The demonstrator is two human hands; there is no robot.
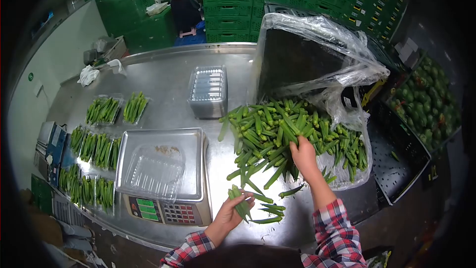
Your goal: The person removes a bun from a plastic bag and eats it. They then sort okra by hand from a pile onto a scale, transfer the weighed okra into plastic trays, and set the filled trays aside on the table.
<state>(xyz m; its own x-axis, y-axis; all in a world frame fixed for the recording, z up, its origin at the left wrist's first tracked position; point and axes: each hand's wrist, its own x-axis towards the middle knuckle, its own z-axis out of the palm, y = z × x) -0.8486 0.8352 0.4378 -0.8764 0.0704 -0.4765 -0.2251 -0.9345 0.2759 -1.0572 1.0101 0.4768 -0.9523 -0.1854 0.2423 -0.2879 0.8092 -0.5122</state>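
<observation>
My left hand (231,213) is closed round a small bunch of okra pods (239,202) above the near edge of the steel table. My right hand (303,155) reaches into the big okra pile (263,131), its fingers closed on a pod at the front of the heap. Between my hands several loose pods (270,212) lie on the metal. Left of my left hand stands a digital scale (186,214), with a clear plastic tray (153,171) on its pan; no okra shows in that tray.
Filled okra trays (103,110) stand at the left. A stack of clear trays (208,93) sits behind the scale. Plastic film (342,77) hangs over a tipped dark crate beside the pile. Green crates (228,15) and people (184,12) are beyond the table; a crate of green produce (426,99) is right.
</observation>
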